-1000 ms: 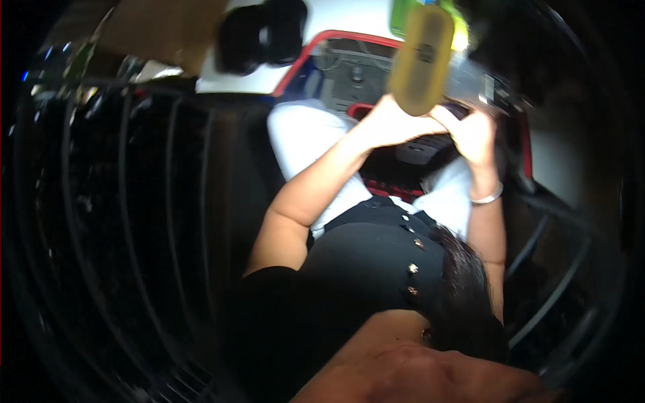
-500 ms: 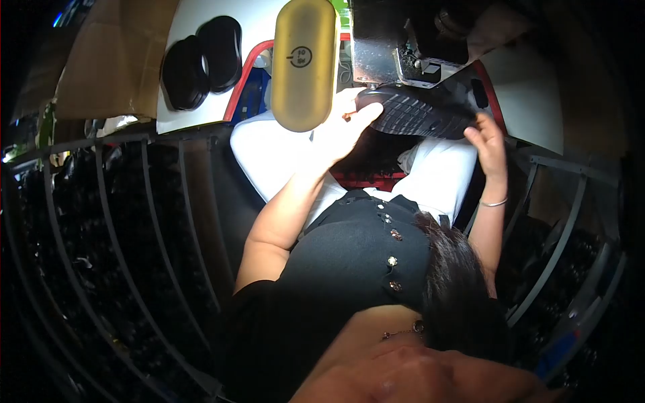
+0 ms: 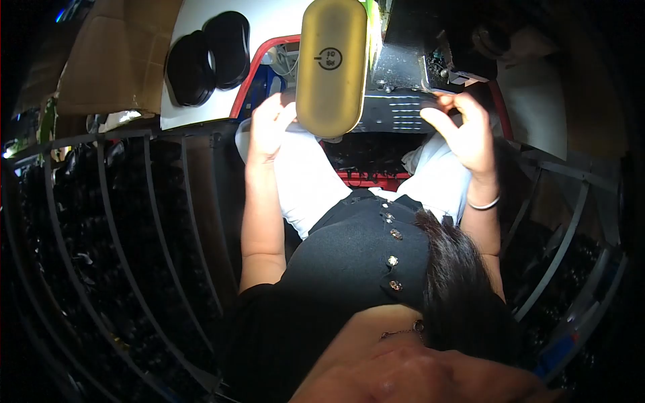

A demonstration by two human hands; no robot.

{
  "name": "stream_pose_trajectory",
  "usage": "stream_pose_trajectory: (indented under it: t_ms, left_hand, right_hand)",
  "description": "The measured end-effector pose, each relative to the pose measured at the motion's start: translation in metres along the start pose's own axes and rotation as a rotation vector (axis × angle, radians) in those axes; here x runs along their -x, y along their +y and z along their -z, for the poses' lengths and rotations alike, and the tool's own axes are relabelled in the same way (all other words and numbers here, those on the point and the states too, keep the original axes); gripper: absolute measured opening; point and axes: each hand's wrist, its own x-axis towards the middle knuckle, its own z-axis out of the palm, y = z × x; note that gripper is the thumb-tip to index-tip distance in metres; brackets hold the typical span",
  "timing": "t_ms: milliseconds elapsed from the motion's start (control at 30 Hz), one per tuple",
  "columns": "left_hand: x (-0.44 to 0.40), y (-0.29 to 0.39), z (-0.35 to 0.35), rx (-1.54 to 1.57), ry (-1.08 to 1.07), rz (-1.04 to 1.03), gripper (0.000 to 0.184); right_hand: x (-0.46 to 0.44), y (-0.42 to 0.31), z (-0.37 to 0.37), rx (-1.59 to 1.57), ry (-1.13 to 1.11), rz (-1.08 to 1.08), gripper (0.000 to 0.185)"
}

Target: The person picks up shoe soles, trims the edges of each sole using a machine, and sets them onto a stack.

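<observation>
While the right hand [image 3: 469, 131] pinched 1 end of the black sole [image 3: 396, 111], the left hand [image 3: 267, 132] (grip not discernible) was well apart from the right.

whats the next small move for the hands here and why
Probably ease the black sole slightly toward the machine: its far edge already lies close there, the right hand grips one end, and the left hand is toward the other, partly hidden by the yellow casing.
</observation>
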Motion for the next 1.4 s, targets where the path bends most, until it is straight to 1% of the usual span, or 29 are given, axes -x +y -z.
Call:
stream_pose_trajectory:
  t_ms: [67,167,200,267,300,367,433,467,500,567,600,667,700,733,767,800,833,867,900,933,967,1033,1067,1100,1167,1233,1300,1367,1400]
  left_hand:
    - [0.004,0.003,0.012,0.027,0.004,0.083,0.022]
    - [0.016,-0.014,0.030,0.130,-0.144,0.212,0.027]
    - [0.020,-0.037,0.044,0.038,-0.187,0.362,0.036]
    - [0.024,-0.044,0.025,-0.012,-0.341,0.395,0.043]
    - [0.027,-0.047,0.010,-0.038,-0.415,0.409,0.047]
    - [0.025,-0.020,-0.031,-0.107,-0.557,0.502,0.046]
    - [0.018,0.003,-0.073,-0.556,-0.526,0.238,0.037]
    - [0.018,-0.003,-0.098,-0.218,-0.420,0.186,0.034]
    - [0.016,-0.006,-0.112,0.114,-0.304,0.128,0.031]
    - [0.001,0.011,-0.110,-0.045,-0.266,0.031,0.032]
    - [-0.007,0.023,-0.112,-0.120,-0.254,-0.021,0.032]
    - [-0.009,0.051,-0.090,-0.622,-0.336,-0.033,0.033]
    - [-0.011,0.086,-0.081,-0.551,-0.347,0.345,0.033]
    - [-0.014,0.055,-0.043,-0.565,-0.296,0.116,0.036]
    - [-0.003,0.101,-0.037,-0.512,-0.160,-0.007,0.039]
    - [-0.002,0.097,-0.005,-0.284,-0.058,-0.019,0.035]
    - [-0.001,0.119,0.005,-0.467,-0.014,-0.199,0.031]
    - [-0.004,0.131,0.026,-0.796,0.049,-0.412,0.024]
    - [-0.011,0.133,0.041,-0.877,0.083,-0.487,0.026]
    - [-0.016,0.135,0.045,-0.936,0.156,-0.478,0.027]
    - [-0.028,0.127,0.051,-0.985,0.171,-0.459,0.030]
    - [-0.055,0.078,0.088,-0.882,0.122,-0.314,0.032]
    - [-0.061,0.053,0.102,-1.047,0.067,-0.278,0.034]
    - [-0.063,0.038,0.111,-1.211,0.008,-0.242,0.036]
    - [-0.062,0.032,0.102,-1.167,0.054,-0.322,0.041]
    - [-0.061,0.031,0.100,-1.209,0.068,-0.314,0.041]
    - [-0.053,0.034,0.086,-1.355,0.125,-0.434,0.040]
    - [-0.043,0.045,0.066,-1.241,0.206,-0.581,0.037]
    - [-0.037,0.045,0.060,-1.204,0.239,-0.620,0.035]
  right_hand:
    - [-0.003,-0.012,-0.014,0.002,-0.025,0.010,0.029]
    - [-0.011,-0.007,-0.022,0.094,-0.071,0.112,0.023]
    - [-0.013,-0.006,-0.024,0.086,-0.080,0.129,0.022]
    - [-0.017,-0.004,-0.030,0.073,-0.102,0.164,0.022]
    - [-0.019,-0.006,-0.029,0.230,-0.130,0.263,0.022]
    - [-0.021,-0.010,-0.028,0.543,-0.183,0.460,0.023]
    - [-0.024,-0.005,-0.032,0.579,-0.098,0.558,0.025]
    - [-0.025,0.000,-0.036,0.592,-0.057,0.609,0.026]
    - [-0.027,0.007,-0.043,0.456,-0.017,0.501,0.026]
    - [-0.026,0.023,-0.056,0.183,0.058,0.278,0.027]
    - [-0.028,0.026,-0.054,0.163,0.006,0.257,0.030]
    - [-0.038,0.026,-0.035,0.051,-0.156,0.143,0.033]
    - [-0.044,0.028,-0.013,0.013,-0.199,0.085,0.035]
    - [-0.059,0.049,0.008,0.040,-0.105,0.119,0.045]
    - [-0.074,0.070,0.030,0.069,-0.010,0.151,0.055]
    - [-0.090,0.098,0.054,0.379,0.217,0.222,0.057]
    - [-0.104,0.125,0.080,0.689,0.430,0.283,0.058]
    - [-0.113,0.137,0.104,0.756,0.507,0.215,0.054]
    - [-0.123,0.149,0.121,0.806,0.573,0.147,0.051]
    - [-0.138,0.170,0.134,0.878,0.573,0.038,0.055]
    - [-0.147,0.183,0.144,0.905,0.556,0.010,0.056]
    - [-0.155,0.211,0.148,0.949,0.500,-0.058,0.059]
    - [-0.166,0.269,0.147,1.112,0.589,0.159,0.061]
    - [-0.161,0.263,0.145,1.119,0.596,0.190,0.058]
    - [-0.134,0.239,0.129,1.147,0.616,0.240,0.053]
    - [-0.119,0.217,0.131,1.041,0.521,0.092,0.046]
    - [-0.116,0.201,0.138,0.956,0.431,-0.062,0.042]
    - [-0.122,0.186,0.146,0.892,0.341,-0.213,0.042]
    - [-0.117,0.168,0.146,0.960,0.340,-0.166,0.041]
